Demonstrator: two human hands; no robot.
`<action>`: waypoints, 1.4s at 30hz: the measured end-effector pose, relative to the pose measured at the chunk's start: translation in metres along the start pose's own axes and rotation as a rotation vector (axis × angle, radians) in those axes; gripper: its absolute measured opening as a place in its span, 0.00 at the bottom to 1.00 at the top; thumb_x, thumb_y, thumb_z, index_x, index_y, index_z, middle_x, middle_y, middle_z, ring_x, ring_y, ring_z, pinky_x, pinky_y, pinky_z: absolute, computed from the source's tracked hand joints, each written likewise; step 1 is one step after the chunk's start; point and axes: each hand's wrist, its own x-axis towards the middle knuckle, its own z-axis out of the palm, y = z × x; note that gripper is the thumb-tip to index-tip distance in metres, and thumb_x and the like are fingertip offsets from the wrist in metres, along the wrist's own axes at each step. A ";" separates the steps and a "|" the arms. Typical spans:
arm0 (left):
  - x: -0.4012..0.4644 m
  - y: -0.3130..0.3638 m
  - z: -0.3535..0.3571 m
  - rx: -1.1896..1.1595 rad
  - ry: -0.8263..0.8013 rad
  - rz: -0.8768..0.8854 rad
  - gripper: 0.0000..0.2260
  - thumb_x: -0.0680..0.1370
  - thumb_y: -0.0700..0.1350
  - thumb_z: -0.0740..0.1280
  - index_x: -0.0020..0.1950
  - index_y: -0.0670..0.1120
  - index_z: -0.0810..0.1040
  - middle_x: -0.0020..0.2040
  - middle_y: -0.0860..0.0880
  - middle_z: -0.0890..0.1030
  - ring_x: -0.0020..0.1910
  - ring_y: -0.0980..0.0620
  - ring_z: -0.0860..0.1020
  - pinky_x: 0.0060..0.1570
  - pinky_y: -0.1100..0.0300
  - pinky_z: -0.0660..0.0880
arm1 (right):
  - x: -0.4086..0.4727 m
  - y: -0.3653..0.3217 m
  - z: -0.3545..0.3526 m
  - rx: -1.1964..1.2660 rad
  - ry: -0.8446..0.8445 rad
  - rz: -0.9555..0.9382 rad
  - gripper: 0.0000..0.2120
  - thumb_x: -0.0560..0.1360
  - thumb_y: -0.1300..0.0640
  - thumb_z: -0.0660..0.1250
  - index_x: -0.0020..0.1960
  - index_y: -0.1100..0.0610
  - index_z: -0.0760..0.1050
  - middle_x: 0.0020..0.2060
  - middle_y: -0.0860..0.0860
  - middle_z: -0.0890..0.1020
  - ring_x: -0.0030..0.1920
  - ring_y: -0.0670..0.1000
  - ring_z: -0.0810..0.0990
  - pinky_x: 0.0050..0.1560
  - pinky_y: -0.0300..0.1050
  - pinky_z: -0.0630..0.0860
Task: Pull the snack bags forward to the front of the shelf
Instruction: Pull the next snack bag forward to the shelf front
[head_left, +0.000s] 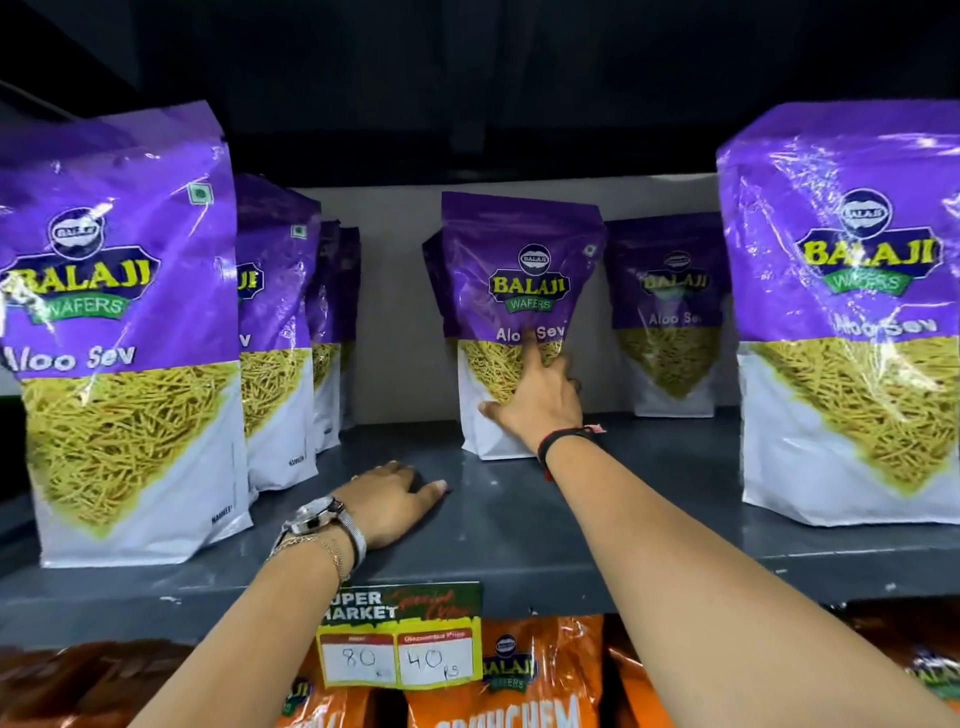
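Observation:
Purple-and-white Aloo Sev snack bags stand on a grey shelf (519, 525). One bag (119, 332) stands at the front left and another (852, 312) at the front right. The middle bag (514, 270) stands deep on the shelf, tilted slightly. My right hand (540, 395) lies spread against its lower front, index finger up, other fingers around its right edge. My left hand (389, 501), with a wristwatch, rests palm down on the bare shelf in front of it, fingers curled. Another bag (670, 312) stands far back at the right.
Behind the front-left bag stands a row of further bags (280, 322). A price tag (400, 642) hangs from the shelf's front edge. Orange snack bags (519, 680) fill the shelf below. A dark shelf underside hangs overhead.

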 end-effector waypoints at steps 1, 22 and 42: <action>0.000 0.000 0.000 0.006 -0.004 0.001 0.27 0.80 0.58 0.48 0.74 0.44 0.61 0.77 0.45 0.60 0.76 0.47 0.60 0.73 0.58 0.57 | -0.002 -0.001 -0.002 -0.010 0.000 -0.003 0.47 0.69 0.46 0.73 0.77 0.47 0.46 0.69 0.64 0.60 0.66 0.69 0.67 0.64 0.55 0.70; 0.006 -0.003 0.003 0.025 -0.043 -0.025 0.28 0.80 0.59 0.47 0.75 0.46 0.60 0.78 0.44 0.57 0.77 0.45 0.57 0.75 0.54 0.56 | -0.048 -0.012 -0.038 -0.072 0.010 -0.023 0.46 0.69 0.45 0.73 0.76 0.48 0.48 0.67 0.61 0.62 0.61 0.65 0.72 0.55 0.51 0.74; 0.004 -0.004 0.003 0.037 -0.046 -0.032 0.26 0.80 0.57 0.47 0.72 0.44 0.65 0.74 0.41 0.65 0.72 0.43 0.64 0.71 0.54 0.61 | -0.106 -0.020 -0.074 -0.101 0.024 -0.020 0.48 0.67 0.39 0.72 0.76 0.43 0.46 0.66 0.57 0.63 0.61 0.63 0.71 0.54 0.51 0.74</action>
